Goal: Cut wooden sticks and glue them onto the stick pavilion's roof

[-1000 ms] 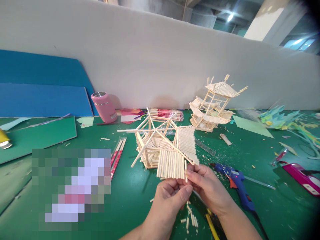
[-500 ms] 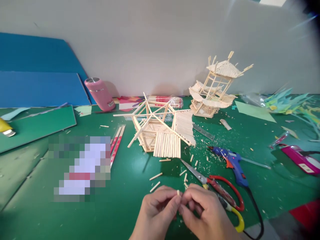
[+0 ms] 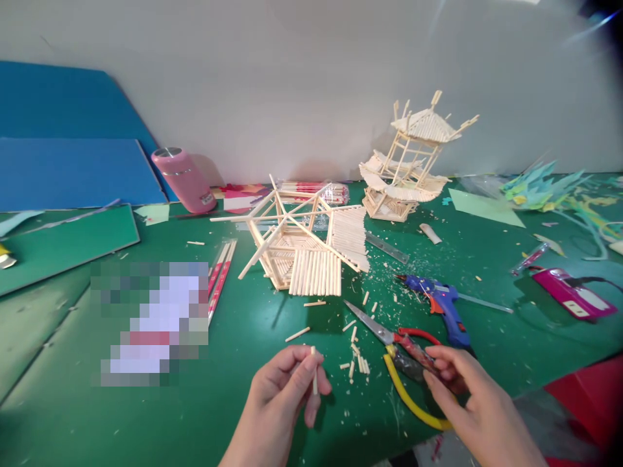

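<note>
On green table [image 3: 253, 337], two stick models [image 3: 302, 250]

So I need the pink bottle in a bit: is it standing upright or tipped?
Tipped: the pink bottle leans left, its silver cap end toward the blue board.

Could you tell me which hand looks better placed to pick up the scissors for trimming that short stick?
The right hand, probably: its fingers already rest on the scissors handles, while the left hand pinches the short stick upright.

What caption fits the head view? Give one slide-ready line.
Left hand pinches a short wooden stick while right hand grips scissors before a stick-built pavilion roof.
</note>
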The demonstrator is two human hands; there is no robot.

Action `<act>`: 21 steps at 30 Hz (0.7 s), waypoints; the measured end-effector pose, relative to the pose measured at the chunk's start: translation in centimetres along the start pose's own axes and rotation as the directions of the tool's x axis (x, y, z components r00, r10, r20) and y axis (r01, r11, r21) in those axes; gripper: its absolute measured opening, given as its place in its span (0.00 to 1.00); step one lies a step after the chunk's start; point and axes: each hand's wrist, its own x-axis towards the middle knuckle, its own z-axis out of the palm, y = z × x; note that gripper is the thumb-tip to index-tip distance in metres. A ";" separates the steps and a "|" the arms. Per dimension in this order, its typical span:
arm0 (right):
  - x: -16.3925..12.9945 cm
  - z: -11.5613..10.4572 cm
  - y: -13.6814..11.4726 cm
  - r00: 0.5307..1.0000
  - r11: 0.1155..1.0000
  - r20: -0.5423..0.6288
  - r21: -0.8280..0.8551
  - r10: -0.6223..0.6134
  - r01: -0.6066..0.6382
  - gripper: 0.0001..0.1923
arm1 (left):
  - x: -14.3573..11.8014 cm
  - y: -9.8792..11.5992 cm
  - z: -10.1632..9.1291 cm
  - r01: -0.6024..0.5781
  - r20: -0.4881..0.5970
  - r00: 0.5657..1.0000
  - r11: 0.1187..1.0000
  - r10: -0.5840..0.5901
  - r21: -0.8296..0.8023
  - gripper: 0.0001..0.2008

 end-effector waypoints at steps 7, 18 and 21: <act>0.0 0.8 0.2 0.995 0.985 0.035 -0.141 -0.095 0.099 0.19 | -0.2 0.3 -0.1 -0.007 -0.007 1.000 1.000 0.007 -0.016 0.09; 1.4 0.7 -1.5 0.984 0.983 0.180 -0.179 -0.011 0.044 0.21 | 0.4 -0.8 -0.7 -0.074 0.017 0.997 0.988 0.072 0.136 0.10; 0.7 0.5 -2.7 0.959 0.997 0.277 0.061 -0.061 0.046 0.22 | 0.4 -0.9 -0.9 -0.123 0.033 0.992 0.972 0.119 0.198 0.09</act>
